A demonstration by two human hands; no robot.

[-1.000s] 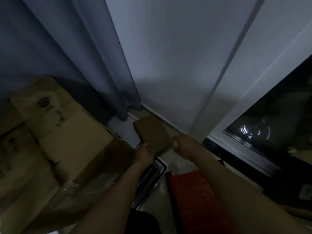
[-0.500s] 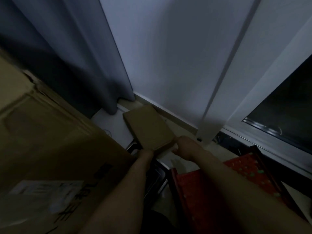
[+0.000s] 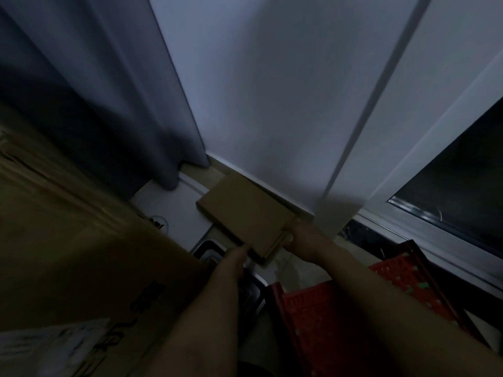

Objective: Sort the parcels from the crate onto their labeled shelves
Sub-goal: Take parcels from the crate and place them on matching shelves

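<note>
A flat brown cardboard parcel (image 3: 245, 216) is held out in front of me, low by the white wall, in dim light. My right hand (image 3: 302, 240) grips its near right corner, thumb on the edge. Under the parcel's near left edge is my left hand (image 3: 234, 261); its fingers are hidden below the cardboard. A red plastic crate (image 3: 326, 317) sits below my right forearm at the bottom right.
A large cardboard box (image 3: 81, 254) with printed writing and a white label fills the left side. A grey curtain (image 3: 95, 104) hangs at the back left. A shiny metal tray (image 3: 215, 250) lies under my left hand. A dark window (image 3: 462, 180) is at the right.
The parcel has moved away from me toward the wall, with both hands still on it. My view has shifted, so the big box now fills the left.
</note>
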